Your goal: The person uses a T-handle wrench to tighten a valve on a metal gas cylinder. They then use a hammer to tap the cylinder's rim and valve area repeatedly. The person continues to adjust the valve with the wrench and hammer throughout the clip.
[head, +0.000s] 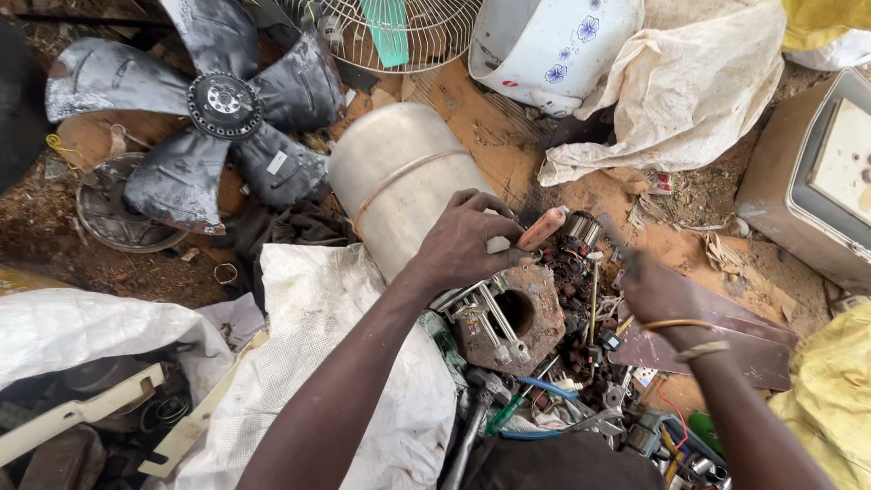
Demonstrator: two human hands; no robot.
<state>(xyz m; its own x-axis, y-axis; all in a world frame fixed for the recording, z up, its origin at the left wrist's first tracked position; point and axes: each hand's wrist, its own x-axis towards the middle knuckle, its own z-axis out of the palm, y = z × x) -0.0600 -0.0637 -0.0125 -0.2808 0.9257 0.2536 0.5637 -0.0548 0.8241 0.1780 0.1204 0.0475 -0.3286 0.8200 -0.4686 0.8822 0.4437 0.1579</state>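
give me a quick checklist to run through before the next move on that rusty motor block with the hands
1. Left hand steadying the rusty motor block: ok, fingers rest on its top edge.
2. Orange-handled tool under control: ok, it sits at the left hand's fingertips.
3. Right hand free to work: cannot tell, it is blurred and its grip is unclear.
4. Block seated firmly: not ok, it lies tilted on a heap of loose scrap parts.
5. Room to the left: not ok, the metal cylinder sits close behind the left hand.

Daylit dirt floor [54,245], scattered scrap.
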